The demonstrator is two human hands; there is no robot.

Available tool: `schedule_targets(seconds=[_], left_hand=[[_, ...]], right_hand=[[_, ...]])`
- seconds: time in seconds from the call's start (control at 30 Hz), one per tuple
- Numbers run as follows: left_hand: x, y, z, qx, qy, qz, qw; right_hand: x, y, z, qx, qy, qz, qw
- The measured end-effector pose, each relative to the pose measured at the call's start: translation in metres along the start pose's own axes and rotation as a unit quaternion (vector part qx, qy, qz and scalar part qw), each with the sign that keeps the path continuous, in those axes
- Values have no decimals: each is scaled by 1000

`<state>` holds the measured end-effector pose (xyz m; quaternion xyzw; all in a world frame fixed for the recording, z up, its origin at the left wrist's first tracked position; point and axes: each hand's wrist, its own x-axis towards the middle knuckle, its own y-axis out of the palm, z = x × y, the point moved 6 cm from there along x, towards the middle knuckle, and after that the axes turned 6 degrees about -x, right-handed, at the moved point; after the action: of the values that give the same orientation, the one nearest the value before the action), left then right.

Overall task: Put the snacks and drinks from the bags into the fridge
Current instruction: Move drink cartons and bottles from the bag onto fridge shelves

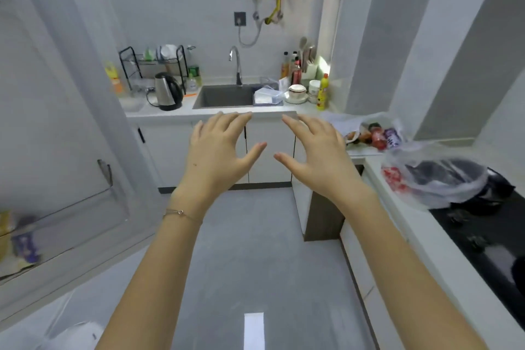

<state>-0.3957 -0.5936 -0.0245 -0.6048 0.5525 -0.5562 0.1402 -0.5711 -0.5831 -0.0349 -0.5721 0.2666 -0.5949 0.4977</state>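
Observation:
My left hand (218, 150) and my right hand (315, 150) are stretched out in front of me above the floor, fingers spread, holding nothing. On the counter at the right lies a clear plastic bag (355, 122) with bottled drinks (379, 136) and a purple snack pack (393, 136) showing inside. A second clear bag (443, 182) with red print rests nearer, partly over the stove. At the left the open fridge door (56, 150) shows a shelf with blurred yellow and purple packs (20, 241).
A sink (224, 96) with a tap, a kettle (167, 91), a dish rack and condiment bottles line the far counter. A black stove (488, 236) sits at the right. Grey floor runs between the fridge door and the right counter. Another plastic bag (76, 332) lies bottom left.

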Motion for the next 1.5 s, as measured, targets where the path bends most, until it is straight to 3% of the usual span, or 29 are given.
schedule_targets(seconds=[0.33, 0.8, 1.5], left_hand=[[124, 163, -40, -46, 79, 80, 993], [308, 359, -59, -70, 151, 159, 973], [460, 652, -102, -58, 112, 292, 948]], right_hand=[[41, 39, -177, -41, 158, 39, 986], [148, 95, -379, -71, 293, 64, 951], [252, 233, -657, -21, 337, 163, 927]])
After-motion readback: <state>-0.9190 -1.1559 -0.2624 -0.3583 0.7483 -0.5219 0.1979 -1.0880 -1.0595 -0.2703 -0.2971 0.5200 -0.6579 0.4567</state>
